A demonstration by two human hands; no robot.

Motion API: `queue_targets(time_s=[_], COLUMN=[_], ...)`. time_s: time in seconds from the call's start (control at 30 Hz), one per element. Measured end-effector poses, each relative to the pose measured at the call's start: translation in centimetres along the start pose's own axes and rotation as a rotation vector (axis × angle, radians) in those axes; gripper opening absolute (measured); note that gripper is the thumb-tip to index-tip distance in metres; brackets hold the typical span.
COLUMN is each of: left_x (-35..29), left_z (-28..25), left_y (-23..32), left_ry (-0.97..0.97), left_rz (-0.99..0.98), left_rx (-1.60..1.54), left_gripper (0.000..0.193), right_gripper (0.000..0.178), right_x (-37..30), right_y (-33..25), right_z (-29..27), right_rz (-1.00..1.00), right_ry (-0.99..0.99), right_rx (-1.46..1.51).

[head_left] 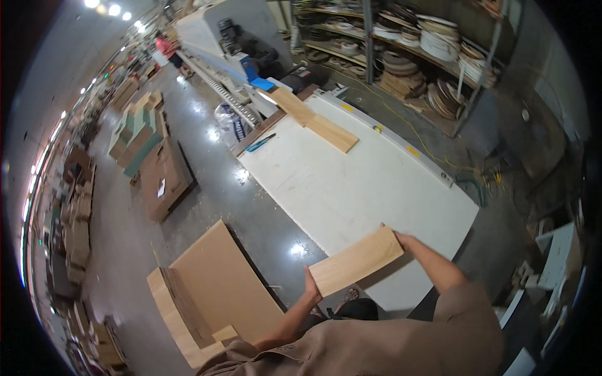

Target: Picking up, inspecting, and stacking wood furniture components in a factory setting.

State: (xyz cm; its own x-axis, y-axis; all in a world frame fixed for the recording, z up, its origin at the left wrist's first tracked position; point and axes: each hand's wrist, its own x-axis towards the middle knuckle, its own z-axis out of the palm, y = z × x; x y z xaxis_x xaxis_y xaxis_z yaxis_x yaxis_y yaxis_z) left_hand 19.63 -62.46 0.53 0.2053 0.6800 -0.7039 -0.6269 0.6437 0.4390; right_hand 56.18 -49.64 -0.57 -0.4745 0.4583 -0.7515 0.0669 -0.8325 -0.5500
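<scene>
I hold a light wooden board [355, 261] flat between both hands, over the near corner of a big white table [364, 182]. My left hand [310, 286] grips its near left end. My right hand [399, 239] grips its far right end. Two more wooden boards [313, 119] lie end to end at the table's far end, beside a long white and blue machine [229, 44].
A stack of brown panels [216, 294] stands on the floor at my left, more stacks [157, 169] lie further back. Shelves with coiled edge banding [426, 56] are at the back right. A person in red [168, 50] stands far off.
</scene>
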Motion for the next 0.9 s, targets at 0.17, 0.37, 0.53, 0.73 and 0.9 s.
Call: queue_targets(time_s=[0.17,0.37,0.53,0.73,0.9], left_x=[1.2,0.6,2.1,4.6,11.1], left_z=[-2.6,-1.1,-2.7,-3.6,-7.3], left_y=[2.8,3.3,2.4,4.5,8.3], left_ry=[-0.056,-0.071,-0.116,-0.183,-0.031], left_rz=[-0.028,-0.012,-0.029,-0.212,-0.030], left_rx=[-0.003,0.188,0.072,-0.082,0.187], left_gripper=[0.100,0.098,0.094,0.082,0.077], right_gripper=[0.091,0.085,0.086,0.086,0.087], right_x=[0.9,0.1,-0.4,3.5,7.8], right_y=[3.8,6.4,5.1,-2.9,-9.8], right_z=[2.8,3.4,5.6,12.2,19.2], right_rz=[-0.028,-0.171,-0.255,-0.265,-0.272], right_ry=[0.113,0.332,0.371,0.402,0.367], right_rx=[0.235,0.332,0.380,0.338,0.279])
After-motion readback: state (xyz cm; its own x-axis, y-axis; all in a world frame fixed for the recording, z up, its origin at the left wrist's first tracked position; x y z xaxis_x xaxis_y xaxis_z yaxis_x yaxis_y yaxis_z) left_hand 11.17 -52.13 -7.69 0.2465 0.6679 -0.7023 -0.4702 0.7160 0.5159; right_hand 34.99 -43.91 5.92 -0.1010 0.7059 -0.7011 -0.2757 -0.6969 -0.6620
